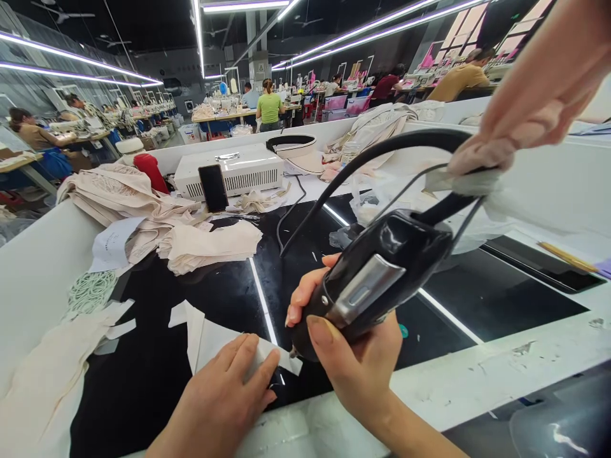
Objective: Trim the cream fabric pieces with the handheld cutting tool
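Observation:
My left hand (231, 385) lies with fingers stretched flat on a white, pointed piece of cloth or paper (210, 340). My right hand (356, 356) is wrapped round a black corded hand tool (377, 273) with a silver lever on its side. The tool is tilted, and its small metal tip points down at the right end of the white piece; whether it touches cannot be seen. Another hand (529, 114), at the upper right, grips the tool's black cable (363, 156) and something whitish; this hand is partly blurred.
A glossy black work surface (143, 381) has a white rim. Around it lie stacked cream cloth pieces (210, 245), green elastic bands (90, 291), more cloth (48, 369), a phone (213, 188) against a vented white box (233, 170), a visor (298, 156) and a pencil (566, 256). People sit behind.

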`<act>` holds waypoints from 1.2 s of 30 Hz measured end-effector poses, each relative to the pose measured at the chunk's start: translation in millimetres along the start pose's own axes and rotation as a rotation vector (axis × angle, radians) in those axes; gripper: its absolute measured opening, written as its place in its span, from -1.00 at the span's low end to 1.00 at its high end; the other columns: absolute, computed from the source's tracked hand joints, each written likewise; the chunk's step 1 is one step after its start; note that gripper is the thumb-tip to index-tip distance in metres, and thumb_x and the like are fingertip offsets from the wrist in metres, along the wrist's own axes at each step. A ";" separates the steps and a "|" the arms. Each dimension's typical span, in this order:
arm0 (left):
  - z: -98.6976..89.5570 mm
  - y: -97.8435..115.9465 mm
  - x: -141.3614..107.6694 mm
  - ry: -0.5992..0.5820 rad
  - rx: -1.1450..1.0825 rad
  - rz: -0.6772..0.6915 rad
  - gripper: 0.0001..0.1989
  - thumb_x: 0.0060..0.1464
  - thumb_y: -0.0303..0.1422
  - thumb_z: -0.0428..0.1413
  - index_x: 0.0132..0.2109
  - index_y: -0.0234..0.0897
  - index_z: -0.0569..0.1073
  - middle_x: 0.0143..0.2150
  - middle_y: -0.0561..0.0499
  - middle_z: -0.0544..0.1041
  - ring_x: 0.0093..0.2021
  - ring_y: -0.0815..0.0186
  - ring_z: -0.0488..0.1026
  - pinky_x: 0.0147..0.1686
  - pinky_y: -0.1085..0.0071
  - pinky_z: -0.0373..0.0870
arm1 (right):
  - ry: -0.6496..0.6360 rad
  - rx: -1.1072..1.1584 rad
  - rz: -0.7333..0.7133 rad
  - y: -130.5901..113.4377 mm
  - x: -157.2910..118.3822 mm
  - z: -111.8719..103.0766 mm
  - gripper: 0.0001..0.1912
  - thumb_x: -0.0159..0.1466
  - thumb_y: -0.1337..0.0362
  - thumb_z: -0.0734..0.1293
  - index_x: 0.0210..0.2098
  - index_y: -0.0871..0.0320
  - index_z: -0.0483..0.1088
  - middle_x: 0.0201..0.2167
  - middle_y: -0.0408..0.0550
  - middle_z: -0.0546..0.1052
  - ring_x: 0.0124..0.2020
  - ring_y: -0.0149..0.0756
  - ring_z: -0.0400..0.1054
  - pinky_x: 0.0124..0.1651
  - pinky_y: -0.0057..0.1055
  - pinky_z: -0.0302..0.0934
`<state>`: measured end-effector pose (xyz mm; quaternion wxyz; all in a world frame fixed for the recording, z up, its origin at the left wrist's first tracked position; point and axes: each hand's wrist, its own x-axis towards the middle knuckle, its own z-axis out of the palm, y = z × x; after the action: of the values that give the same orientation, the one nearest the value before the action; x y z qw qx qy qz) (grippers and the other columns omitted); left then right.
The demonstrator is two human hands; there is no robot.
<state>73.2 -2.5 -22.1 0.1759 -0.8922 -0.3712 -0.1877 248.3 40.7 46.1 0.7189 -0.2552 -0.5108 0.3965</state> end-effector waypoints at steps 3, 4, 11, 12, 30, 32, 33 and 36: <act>-0.8 -0.5 2.9 0.033 -0.019 0.043 -0.58 0.54 -0.35 -0.26 0.10 -0.38 0.48 -0.05 -0.16 0.59 0.00 0.21 0.56 0.04 0.31 0.51 | -0.001 -0.003 -0.011 -1.2 -0.9 -0.3 -0.64 0.22 0.33 0.51 -0.05 0.04 0.39 -0.39 -0.18 0.56 -0.51 -0.33 0.50 -0.43 -0.39 0.50; -1.3 -1.0 3.1 0.035 -0.024 0.056 -0.58 0.54 -0.36 -0.26 0.09 -0.39 0.48 -0.06 -0.15 0.59 -0.01 0.22 0.56 0.06 0.31 0.50 | 0.001 -0.001 -0.010 -1.5 -1.4 -0.5 -0.64 0.22 0.32 0.52 -0.04 0.04 0.39 -0.39 -0.17 0.57 -0.51 -0.33 0.50 -0.43 -0.40 0.51; -10.2 -5.7 -5.3 -0.148 -0.079 0.008 -0.70 0.50 -0.32 -0.10 0.18 -0.32 0.43 0.00 -0.17 0.55 0.00 0.14 0.56 -0.02 0.24 0.58 | -0.014 0.046 0.015 -1.6 -7.9 -2.2 -0.63 0.23 0.28 0.53 -0.02 0.02 0.39 -0.37 -0.18 0.57 -0.47 -0.36 0.52 -0.37 -0.44 0.52; -11.4 -6.1 -6.0 -0.167 -0.086 0.004 -0.72 0.47 -0.31 -0.03 0.18 -0.31 0.42 0.00 -0.18 0.54 -0.02 0.13 0.56 -0.04 0.22 0.60 | -0.021 0.048 0.014 -1.7 -8.7 -1.9 -0.64 0.24 0.28 0.53 -0.03 0.02 0.40 -0.36 -0.18 0.57 -0.46 -0.36 0.52 -0.36 -0.44 0.52; -11.4 -2.0 -5.7 -0.156 -0.102 -0.006 -0.61 0.27 -0.30 0.24 0.18 -0.28 0.41 -0.04 -0.19 0.55 -0.03 0.06 0.58 -0.06 0.14 0.62 | -0.001 0.128 0.045 5.4 -0.1 10.2 -0.59 0.23 0.10 0.56 -0.05 0.00 0.36 -0.39 -0.24 0.52 -0.51 -0.41 0.42 -0.48 -0.46 0.41; -9.2 -1.9 -8.5 -0.152 -0.113 -0.010 -0.60 0.29 -0.30 0.22 0.21 -0.28 0.40 -0.01 -0.19 0.54 0.01 0.05 0.57 -0.04 0.14 0.62 | -0.031 0.141 0.059 10.0 3.0 12.7 -0.61 0.25 0.10 0.55 -0.07 -0.01 0.34 -0.38 -0.24 0.52 -0.52 -0.41 0.40 -0.49 -0.43 0.39; -8.1 -1.7 -9.7 -0.150 -0.125 -0.011 -0.60 0.30 -0.30 0.21 0.22 -0.27 0.40 0.00 -0.19 0.53 0.03 0.04 0.56 -0.02 0.13 0.61 | -0.048 0.148 0.073 12.1 4.3 14.1 -0.61 0.25 0.09 0.55 -0.08 -0.01 0.33 -0.37 -0.24 0.52 -0.52 -0.41 0.40 -0.49 -0.42 0.39; -6.3 -1.4 -11.4 -0.144 -0.156 -0.017 -0.61 0.31 -0.31 0.19 0.22 -0.29 0.41 0.00 -0.19 0.52 0.06 0.03 0.55 0.02 0.12 0.60 | -0.068 0.161 0.103 16.3 7.3 18.9 -0.56 0.22 0.06 0.57 -0.10 0.00 0.31 -0.39 -0.25 0.51 -0.54 -0.40 0.38 -0.50 -0.41 0.37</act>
<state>63.5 -11.2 -21.7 0.0771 -0.9112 -0.3746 -0.1532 226.8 55.0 43.9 0.6981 -0.2088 -0.4876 0.4810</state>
